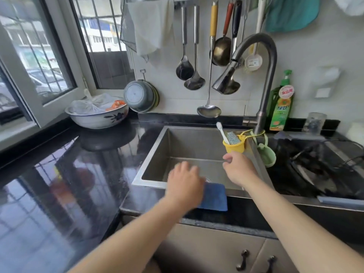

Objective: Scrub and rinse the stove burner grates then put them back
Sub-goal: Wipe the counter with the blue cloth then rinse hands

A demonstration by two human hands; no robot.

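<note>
The black stove burner grates sit on the dark stove at the right of the steel sink. My right hand hovers over the sink's right side, just below a yellow holder cup that holds a white toothbrush and a scrub sponge. Its fingers are loosely curled and I see nothing in them. My left hand is blurred, with relaxed fingers over the sink's front edge, partly covering a blue cloth draped there.
A curved faucet arches over the sink, with a green dish soap bottle and a glass behind. Ladles hang on the wall. A patterned bowl with bags stands on the glossy black counter at left. A green holder hangs by the stove.
</note>
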